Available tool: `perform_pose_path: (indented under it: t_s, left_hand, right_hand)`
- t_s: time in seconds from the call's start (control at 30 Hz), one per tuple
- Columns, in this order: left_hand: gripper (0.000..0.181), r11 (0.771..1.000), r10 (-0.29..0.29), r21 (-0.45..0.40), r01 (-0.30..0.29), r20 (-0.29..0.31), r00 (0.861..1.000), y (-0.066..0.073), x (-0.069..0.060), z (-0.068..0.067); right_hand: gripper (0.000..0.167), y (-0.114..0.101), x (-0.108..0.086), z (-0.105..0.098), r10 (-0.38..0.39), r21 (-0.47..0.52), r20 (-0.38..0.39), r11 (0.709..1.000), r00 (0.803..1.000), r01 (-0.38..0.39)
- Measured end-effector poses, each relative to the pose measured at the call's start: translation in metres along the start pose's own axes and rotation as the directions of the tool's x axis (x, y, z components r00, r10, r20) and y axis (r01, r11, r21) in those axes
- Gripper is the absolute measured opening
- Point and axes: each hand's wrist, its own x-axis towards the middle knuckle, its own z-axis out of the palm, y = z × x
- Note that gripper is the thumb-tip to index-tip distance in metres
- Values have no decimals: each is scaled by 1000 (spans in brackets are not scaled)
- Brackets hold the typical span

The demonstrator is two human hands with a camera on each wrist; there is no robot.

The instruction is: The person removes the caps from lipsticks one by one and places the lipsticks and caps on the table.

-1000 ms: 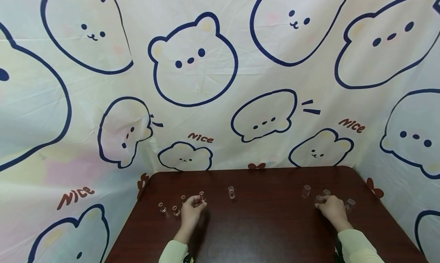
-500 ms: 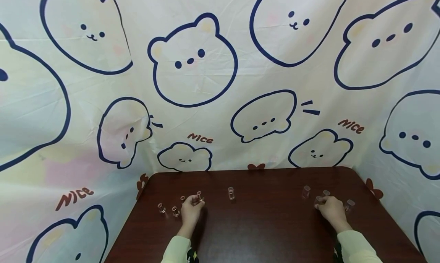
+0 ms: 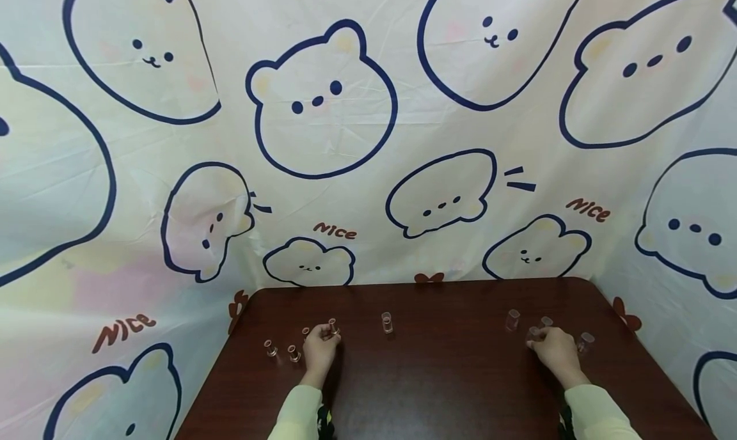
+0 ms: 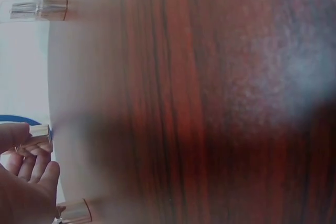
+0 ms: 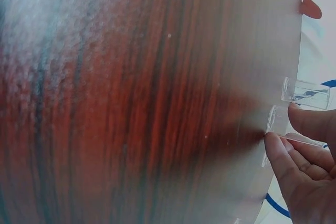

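Observation:
My left hand pinches a small rose-gold tube between thumb and fingers, at the table's left side. In the left wrist view the same hand holds the shiny tube by its side. Other similar tubes stand beside the hand, one partly hidden behind it. On the right side, my right hand pinches a clear plastic cap. The right wrist view shows thumb and forefinger at this transparent cap, with another clear cap close to the thumb.
A tube with a clear cap over it stands between the hands, toward the back. More clear caps stand around the right hand. The dark wooden table meets a printed cloth along its back and sides.
My left hand has shifted slightly left with the rose-gold tube, which sits a little lower and straighter in view. The right hand stays at the clear cap.

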Motion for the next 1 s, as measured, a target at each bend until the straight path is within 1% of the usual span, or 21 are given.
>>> perform_pose_path:
  t_s: [0.23, 0.47, 0.67, 0.87, 1.0]
  left_hand:
    - [20, 1000, -9, 16, 10, -9, 1000, -3, 2, 2]
    - [19, 996, -20, 82, 20, -2, 1000, -8, 3, 2]
    - [18, 996, -14, 89, 14, 2, 1000, -12, 3, 2]
    - [18, 996, -19, 92, 18, 10, 1000, -15, 5, 2]
    - [16, 996, -20, 85, 18, 22, 1000, -14, 5, 1]
  right_hand:
    - [38, 0, -2, -1, -15, -8, 5, 1000, 1000, 15]
    - [38, 1, -2, 0, -20, 3, 6, 1000, 1000, 20]
    - [38, 2, -4, -2, -24, 20, -1, 1000, 1000, 24]
    - [32, -3, -7, -7, -12, 3, -9, 1000, 1000, 12]
    - [25, -8, -10, -11, 7, -12, -10, 1000, 1000, -7]
